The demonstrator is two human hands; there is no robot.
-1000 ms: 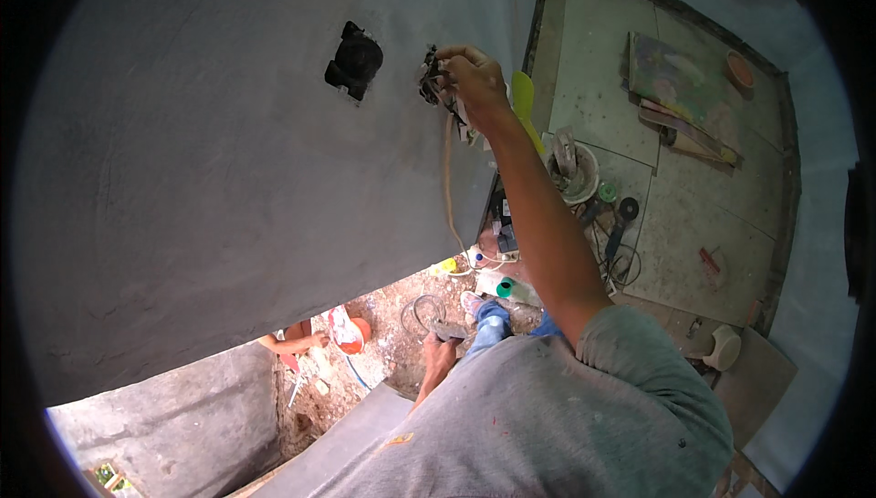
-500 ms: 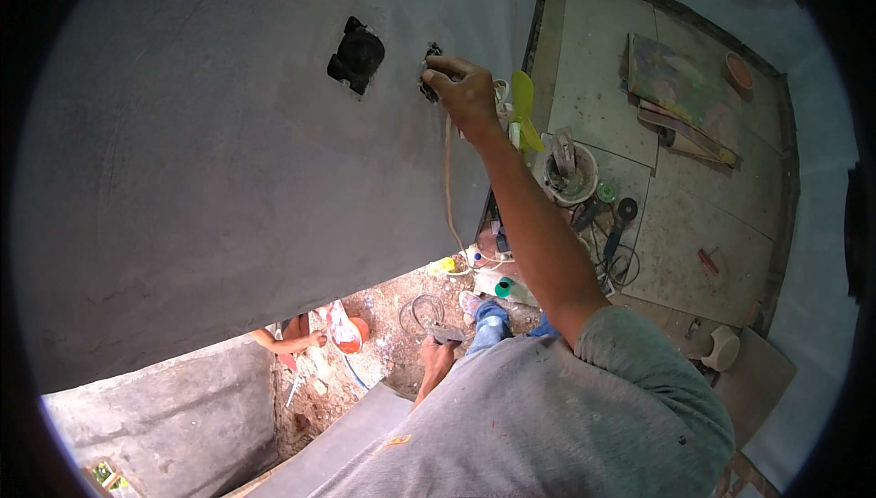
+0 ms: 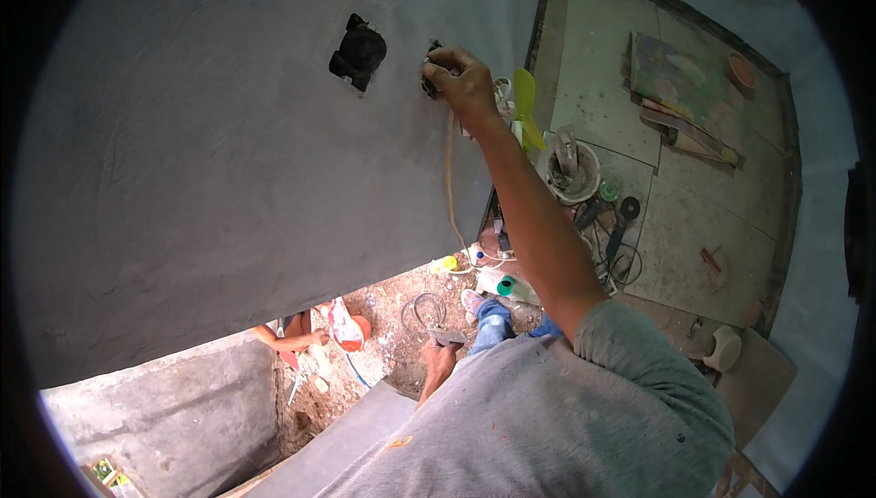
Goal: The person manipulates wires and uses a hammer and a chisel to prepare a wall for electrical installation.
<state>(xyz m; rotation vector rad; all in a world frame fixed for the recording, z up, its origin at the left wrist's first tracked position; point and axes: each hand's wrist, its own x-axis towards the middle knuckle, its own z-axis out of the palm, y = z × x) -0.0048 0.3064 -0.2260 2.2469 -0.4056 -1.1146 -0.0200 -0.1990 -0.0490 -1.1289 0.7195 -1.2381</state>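
My right hand (image 3: 464,89) reaches up to a small dark wall box (image 3: 432,70) set in the grey plastered wall (image 3: 228,151). Thumb and fingers are closed at the box's right edge; whatever is between them is hidden. Left of it, a larger black recess (image 3: 360,51) with a round middle sits in a rough-edged cut-out. Below the hand, a tan cable (image 3: 449,170) hangs down the wall. Down by my waist, my left hand (image 3: 439,366) is closed on a flat grey trowel (image 3: 447,337), its handle mostly covered by my fingers.
On the tiled floor to the right stand a mortar-smeared bucket (image 3: 575,181) and a corded power tool (image 3: 624,215). A yellow-green fan blade (image 3: 524,97) is beside the wall. At lower left, another person's arm (image 3: 294,341) is near an orange bucket (image 3: 358,332). Rubble lies around my feet.
My right hand's fingers have curled slightly at the wall box while staying in place. The left hand and trowel look the same. The whole view has shifted a little.
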